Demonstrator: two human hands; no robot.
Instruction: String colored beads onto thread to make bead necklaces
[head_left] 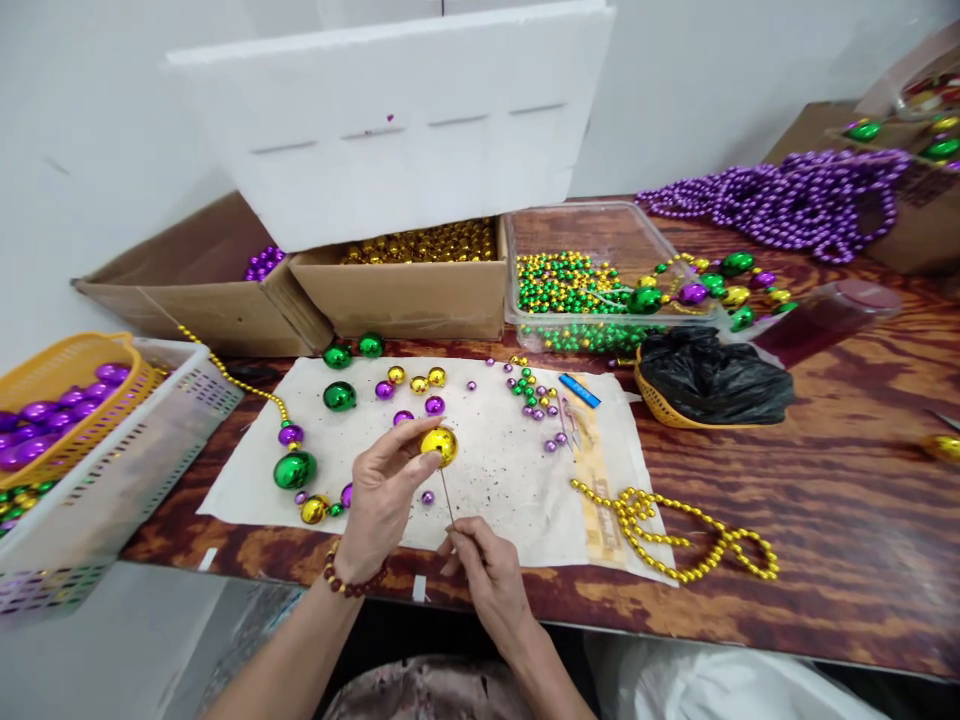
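My left hand [386, 490], a beaded bracelet at its wrist, pinches a large shiny gold bead [439, 447] between thumb and fingers. Below it, my right hand [487, 570] is closed on a thin dark needle-like rod [448, 498], whose upper end meets the underside of the gold bead. Both hands are above a white cloth [510, 510]. To their left a partly strung strand lies on the cloth, with a large green bead [295, 469] and smaller gold beads. Loose purple, gold and green beads lie behind the hands.
Cardboard boxes [397, 300] and a clear tub [517, 290] of small beads line the back. A white basket [112, 500] is at left. Right of the cloth are a gold bead chain [705, 572], a basket with a black bag [712, 380] and purple strands [787, 200].
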